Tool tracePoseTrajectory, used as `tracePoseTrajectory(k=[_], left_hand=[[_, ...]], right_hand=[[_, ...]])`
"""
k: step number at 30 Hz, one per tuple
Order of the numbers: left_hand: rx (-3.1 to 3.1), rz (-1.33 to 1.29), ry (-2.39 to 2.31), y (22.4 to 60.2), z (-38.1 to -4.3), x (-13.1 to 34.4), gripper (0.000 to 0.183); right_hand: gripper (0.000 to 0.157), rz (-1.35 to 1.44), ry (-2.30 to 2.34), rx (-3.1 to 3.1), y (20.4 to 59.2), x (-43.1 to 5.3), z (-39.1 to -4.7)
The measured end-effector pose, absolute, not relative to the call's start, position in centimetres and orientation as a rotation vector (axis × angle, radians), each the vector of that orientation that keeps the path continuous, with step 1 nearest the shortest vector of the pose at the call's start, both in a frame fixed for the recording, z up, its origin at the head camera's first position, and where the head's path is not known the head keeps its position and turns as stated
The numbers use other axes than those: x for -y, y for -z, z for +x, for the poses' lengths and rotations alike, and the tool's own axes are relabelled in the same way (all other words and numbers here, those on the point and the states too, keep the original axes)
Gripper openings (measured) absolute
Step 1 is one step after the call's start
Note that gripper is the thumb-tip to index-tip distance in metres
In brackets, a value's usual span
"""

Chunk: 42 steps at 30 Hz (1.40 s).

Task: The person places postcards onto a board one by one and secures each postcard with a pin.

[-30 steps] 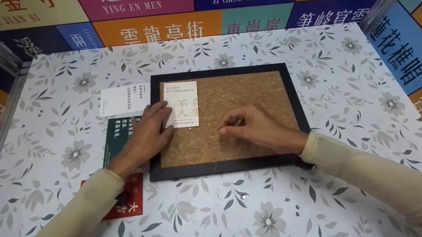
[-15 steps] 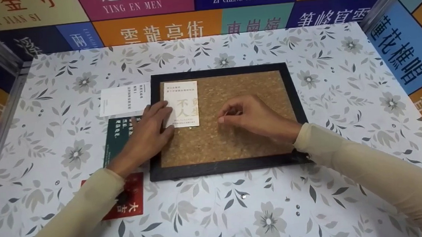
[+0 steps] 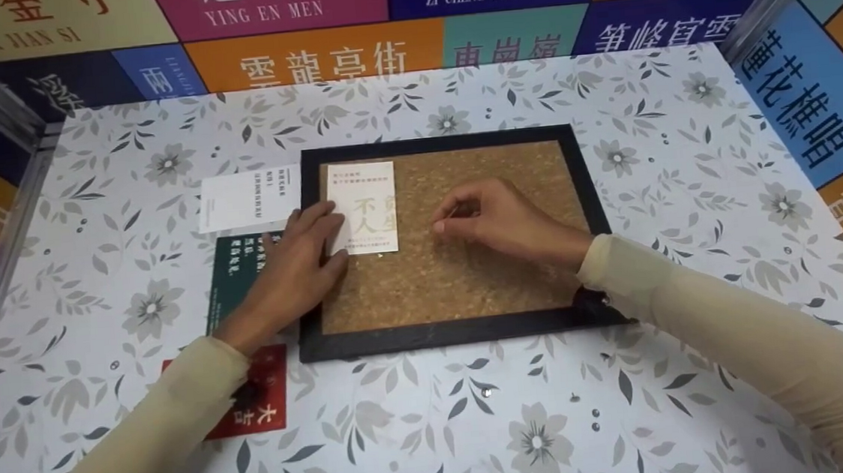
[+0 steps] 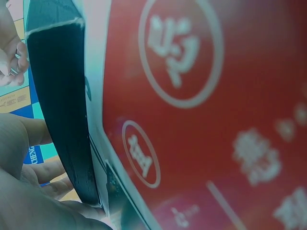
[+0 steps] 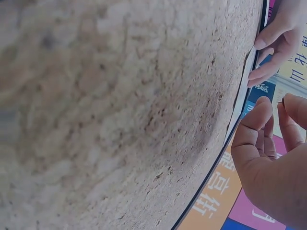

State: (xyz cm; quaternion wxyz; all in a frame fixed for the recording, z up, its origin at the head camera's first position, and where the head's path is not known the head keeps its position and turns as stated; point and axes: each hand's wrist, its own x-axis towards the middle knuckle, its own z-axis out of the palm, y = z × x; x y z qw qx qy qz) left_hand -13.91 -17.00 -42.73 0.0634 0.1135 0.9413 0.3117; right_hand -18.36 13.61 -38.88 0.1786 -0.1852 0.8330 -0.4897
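Note:
A black-framed cork board (image 3: 463, 286) lies on the table, with a cream card (image 3: 362, 196) bearing gold characters on its left part. My left hand (image 3: 299, 257) rests across the frame's left side, fingertips on that card's left edge. Over the middle of the cork is my right hand (image 3: 507, 218), thumb and forefinger close together. In the right wrist view, a tiny dark thumbtack-like thing (image 5: 283, 101) shows at the fingertips of the right hand (image 5: 273, 165); its shape is mostly hidden. The left wrist view shows the left hand (image 4: 29, 177) beside the frame's dark edge (image 4: 62, 105).
Left of the board lie a white card (image 3: 238, 202), a green card (image 3: 228, 289) and a red card (image 3: 268, 384), partly under the left arm. Small metallic bits (image 3: 486, 393) lie on the floral table cover (image 3: 407, 433) in front. Colourful printed panels (image 3: 324, 56) stand behind.
My right hand has shifted slightly up and to the left over the cork, fingers still pinched, its forearm following. The left hand and the cream card stay in place.

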Motion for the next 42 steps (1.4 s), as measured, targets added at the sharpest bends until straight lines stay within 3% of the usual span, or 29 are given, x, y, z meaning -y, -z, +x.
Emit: tracePoseTrajectory(k=[42], left_hand=[[-2.834, 0.323, -0.932, 42.7, -13.8, 17.0, 0.058]], right_hand=[[0.015, -0.395, 1.47, -2.27, 39.1, -11.8, -21.0]])
